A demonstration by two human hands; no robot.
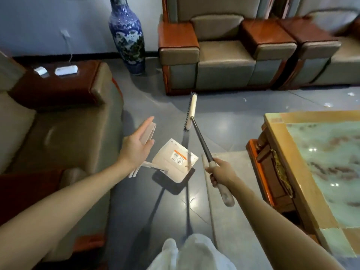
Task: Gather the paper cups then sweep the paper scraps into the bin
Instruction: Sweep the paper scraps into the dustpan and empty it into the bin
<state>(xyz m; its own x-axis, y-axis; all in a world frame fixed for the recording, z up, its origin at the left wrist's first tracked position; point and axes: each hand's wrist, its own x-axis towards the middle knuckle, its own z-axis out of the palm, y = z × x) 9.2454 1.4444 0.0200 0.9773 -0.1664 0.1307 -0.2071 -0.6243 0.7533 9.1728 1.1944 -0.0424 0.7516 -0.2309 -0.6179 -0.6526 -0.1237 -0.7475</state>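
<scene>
The right hand (pixel 220 174) was clamped round the upper end of a broom (pixel 202 142), fingers curled about the shaft where the black pole met its pale grip. The pole slanted forward and down to the cream broom head (pixel 190 112), which lay on the grey floor (pixel 224 117) just in front of a beige armchair (pixel 224 55). The left hand (pixel 136 146) was spread, its fingers straight and apart. The pale handle of a white dustpan (pixel 175 160) ran up behind its palm; whether the hand touched that handle could not be told. The dustpan sat tilted between the two hands, an orange-striped label on its face and a dark shadow on the floor under it. A few small white paper scraps (pixel 350 93) lay on the floor far to the right, well apart from the broom head, beyond the marble-topped counter (pixel 282 115) on the right side. A tall blue-and-white vase (pixel 126 36) stood by the wall left of the armchair, and a beige sofa (pixel 58 129) filled the left side.
</scene>
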